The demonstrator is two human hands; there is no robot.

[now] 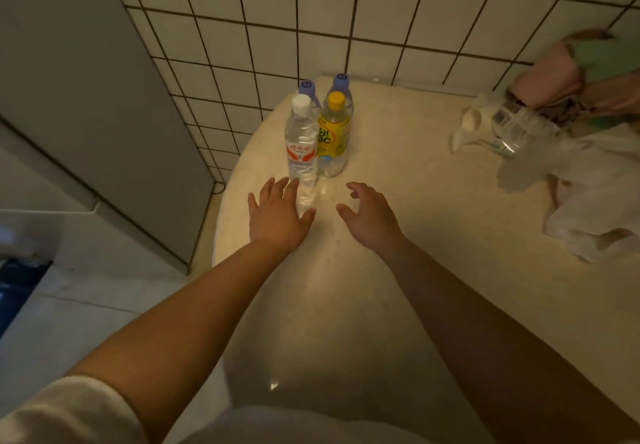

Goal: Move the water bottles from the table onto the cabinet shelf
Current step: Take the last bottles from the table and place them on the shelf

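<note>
Several bottles stand together at the far left of the round cream table (398,235). In front is a clear bottle with a white cap and red label (300,145). Beside it stands a yellow-capped, yellow-labelled bottle (333,135). Behind them are two purple-capped bottles (307,88) (342,81), mostly hidden. My left hand (278,215) hovers open just before the clear bottle's base, fingers spread and close to it. My right hand (372,215) is open to the right of it, fingers curled, holding nothing.
A grey cabinet side (86,97) rises at the left against the tiled wall (381,10). At the table's right lie a clear plastic jug (512,128), white plastic bags (595,201) and pink and green cloth (571,69).
</note>
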